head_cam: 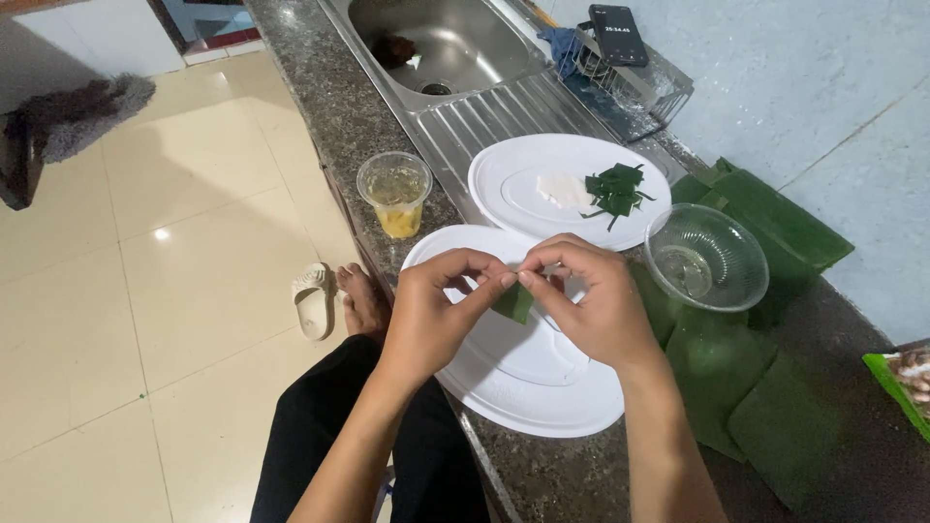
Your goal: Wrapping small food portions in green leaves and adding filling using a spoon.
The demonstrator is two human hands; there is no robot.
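Leaf piece (512, 302) — pinched shut in both grips, left hand (433, 320) and right hand (598, 308) — above white plate (542, 387).

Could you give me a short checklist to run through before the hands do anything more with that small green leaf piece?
1. Leaf piece pinched by both the left hand and the right hand: ok.
2. Leaf piece held over the near white plate, so a drop would land there: ok.
3. Far white plate with cut green strips and a white lump is within sight and unblocked: ok.
4. Glass bowl stands upright on the banana leaves: ok.
5. Plastic cup upright, but near the counter edge: not ok.
6. Whether the leaf piece is folded properly: cannot tell.
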